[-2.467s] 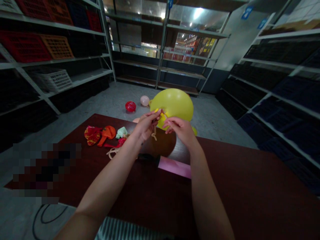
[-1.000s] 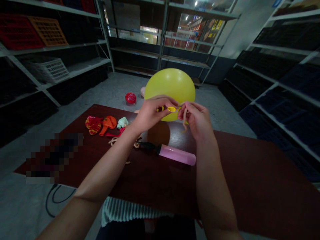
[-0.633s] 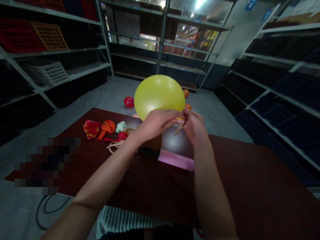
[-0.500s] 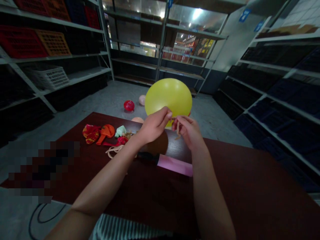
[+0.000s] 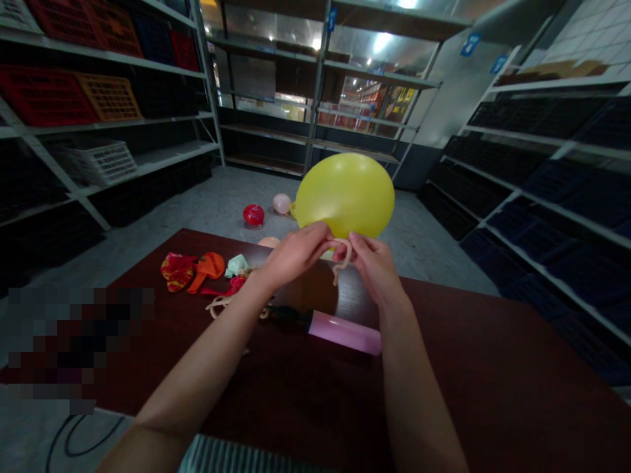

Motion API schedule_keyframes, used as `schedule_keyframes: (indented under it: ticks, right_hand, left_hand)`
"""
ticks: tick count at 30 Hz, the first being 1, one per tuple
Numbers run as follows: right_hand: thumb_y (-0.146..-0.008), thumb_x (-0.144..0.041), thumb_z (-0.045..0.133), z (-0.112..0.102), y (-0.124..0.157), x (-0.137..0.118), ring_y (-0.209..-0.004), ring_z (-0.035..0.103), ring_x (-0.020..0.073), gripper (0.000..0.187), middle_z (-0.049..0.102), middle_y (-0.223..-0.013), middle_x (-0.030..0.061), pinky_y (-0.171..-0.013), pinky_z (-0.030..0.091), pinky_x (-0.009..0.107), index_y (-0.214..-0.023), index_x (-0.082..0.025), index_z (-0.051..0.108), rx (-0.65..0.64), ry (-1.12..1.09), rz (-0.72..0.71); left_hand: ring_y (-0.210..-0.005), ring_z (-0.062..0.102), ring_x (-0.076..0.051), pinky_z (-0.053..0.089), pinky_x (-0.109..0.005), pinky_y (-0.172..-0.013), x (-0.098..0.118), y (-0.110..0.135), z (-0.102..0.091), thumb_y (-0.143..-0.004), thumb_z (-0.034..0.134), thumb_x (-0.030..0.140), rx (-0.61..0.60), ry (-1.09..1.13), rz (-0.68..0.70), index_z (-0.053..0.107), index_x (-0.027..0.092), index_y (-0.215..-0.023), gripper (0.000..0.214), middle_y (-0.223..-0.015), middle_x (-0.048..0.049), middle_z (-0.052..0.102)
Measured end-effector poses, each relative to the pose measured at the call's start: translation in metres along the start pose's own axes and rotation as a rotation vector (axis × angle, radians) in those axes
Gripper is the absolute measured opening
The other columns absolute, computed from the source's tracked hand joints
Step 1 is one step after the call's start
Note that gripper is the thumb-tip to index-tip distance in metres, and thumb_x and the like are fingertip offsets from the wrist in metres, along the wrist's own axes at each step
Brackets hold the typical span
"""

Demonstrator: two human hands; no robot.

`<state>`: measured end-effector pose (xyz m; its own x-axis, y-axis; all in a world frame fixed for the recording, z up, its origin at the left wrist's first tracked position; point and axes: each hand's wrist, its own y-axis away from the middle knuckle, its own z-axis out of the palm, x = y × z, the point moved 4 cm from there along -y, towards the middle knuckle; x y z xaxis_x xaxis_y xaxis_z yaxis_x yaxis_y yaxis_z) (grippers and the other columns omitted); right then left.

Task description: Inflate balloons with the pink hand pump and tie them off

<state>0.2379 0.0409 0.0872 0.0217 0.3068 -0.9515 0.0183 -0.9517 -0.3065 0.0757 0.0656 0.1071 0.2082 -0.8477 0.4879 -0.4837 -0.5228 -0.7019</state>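
Observation:
An inflated yellow balloon [image 5: 346, 194] floats just above my two hands over the dark red table [image 5: 468, 368]. My left hand [image 5: 294, 253] is closed, pinching the balloon's neck from the left. My right hand [image 5: 371, 263] is closed on a short beige string [image 5: 340, 261] that loops at the neck and dangles between the hands. A pink hand pump with a black nozzle [image 5: 335, 330] lies on the table right below my wrists.
Deflated red, orange and green balloons [image 5: 200, 270] and loose beige strings [image 5: 221, 303] lie at the table's left. Small inflated balloons, red [image 5: 253, 214] and pale pink [image 5: 282, 203], rest on the grey floor beyond. Metal shelving with crates lines both sides and the back.
The yellow neck that stuck out between my fingers is now hidden in the pinch. The string now loops at the neck, and the balloon has shifted slightly right and up.

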Motion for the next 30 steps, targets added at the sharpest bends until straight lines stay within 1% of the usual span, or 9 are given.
schedule_keyframes:
  ticks: [3,6,8,11,14,19,22,26,30]
  right_hand:
    - [-0.085,-0.052,0.068,-0.003,-0.004,0.004,-0.073,0.068,0.0158,0.031,0.072,-0.079,0.0027,-0.076,0.058,0.035,-0.084,-0.021,0.068,0.046,-0.003,-0.051]
    - [-0.081,-0.05,0.073,-0.006,-0.007,0.005,-0.07,0.068,0.0148,0.032,0.071,-0.074,-0.0011,-0.075,0.057,0.034,-0.096,-0.023,0.065,0.035,0.027,-0.073]
    - [-0.08,-0.052,0.074,-0.006,-0.007,0.004,-0.069,0.069,0.0152,0.037,0.072,-0.072,-0.0019,-0.075,0.058,0.034,-0.1,-0.023,0.061,0.001,0.057,-0.065]
    - [-0.08,-0.053,0.075,-0.002,-0.004,0.001,-0.07,0.069,0.0158,0.036,0.073,-0.073,-0.0002,-0.073,0.058,0.034,-0.094,-0.023,0.062,-0.113,0.102,-0.031]
    - [-0.081,-0.054,0.073,0.003,0.001,-0.001,-0.064,0.065,0.0148,0.033,0.07,-0.07,-0.0005,-0.067,0.057,0.033,-0.088,-0.022,0.065,-0.188,0.075,0.026]
    - [-0.082,-0.056,0.069,0.006,0.002,0.0,-0.054,0.055,0.0118,0.034,0.061,-0.063,-0.0041,-0.056,0.051,0.03,-0.095,-0.025,0.067,-0.094,-0.074,0.073]
    - [-0.081,-0.054,0.072,0.014,0.003,-0.001,-0.054,0.056,0.012,0.036,0.06,-0.062,-0.0049,-0.055,0.05,0.029,-0.1,-0.025,0.066,-0.128,-0.121,0.058]
    - [-0.083,-0.051,0.071,0.027,0.006,-0.004,-0.057,0.06,0.0125,0.03,0.063,-0.064,-0.0045,-0.057,0.052,0.029,-0.094,-0.025,0.062,-0.222,-0.056,0.059]
    - [-0.086,-0.049,0.069,0.034,0.005,-0.005,-0.054,0.06,0.0122,0.026,0.063,-0.064,-0.0055,-0.056,0.053,0.029,-0.093,-0.025,0.06,-0.199,-0.043,0.032]
  left_hand:
    - [-0.073,0.056,-0.017,0.042,-0.029,-0.07,0.0,-0.002,0.0,-0.099,0.056,0.036,0.094,0.174,-0.055,0.058,0.02,-0.083,0.023,-0.079,-0.0047,0.062]
    - [-0.067,0.054,-0.015,0.043,-0.027,-0.064,-0.006,-0.002,0.003,-0.096,0.061,0.045,0.153,0.428,-0.185,0.059,0.021,-0.088,0.026,-0.079,-0.0025,0.059]
    - [-0.058,0.05,-0.013,0.041,-0.026,-0.054,-0.012,-0.001,0.006,-0.092,0.065,0.052,0.167,0.601,-0.274,0.059,0.022,-0.092,0.031,-0.075,-0.0002,0.055]
    - [-0.05,0.044,-0.011,0.036,-0.025,-0.046,-0.019,-0.001,0.005,-0.085,0.073,0.055,0.205,0.736,-0.364,0.061,0.023,-0.09,0.035,-0.071,0.0011,0.053]
    - [-0.053,0.046,-0.011,0.035,-0.025,-0.047,-0.017,-0.001,0.0,-0.08,0.079,0.052,0.229,0.729,-0.378,0.066,0.023,-0.084,0.032,-0.073,-0.0011,0.058]
    - [-0.068,0.059,-0.015,0.046,-0.027,-0.063,-0.002,-0.003,-0.006,-0.078,0.083,0.043,0.113,0.623,-0.308,0.076,0.021,-0.079,0.023,-0.079,-0.006,0.068]
    - [-0.073,0.062,-0.017,0.048,-0.029,-0.068,0.001,-0.004,-0.008,-0.075,0.085,0.039,0.123,0.592,-0.288,0.077,0.022,-0.078,0.02,-0.079,-0.0067,0.069]
    - [-0.066,0.061,-0.017,0.047,-0.029,-0.063,-0.003,-0.005,-0.005,-0.077,0.085,0.042,0.153,0.62,-0.327,0.075,0.022,-0.079,0.022,-0.073,-0.0057,0.067]
    - [-0.057,0.055,-0.013,0.042,-0.026,-0.054,-0.007,-0.004,0.0,-0.08,0.081,0.045,0.247,0.599,-0.367,0.068,0.02,-0.081,0.028,-0.069,-0.0033,0.062]
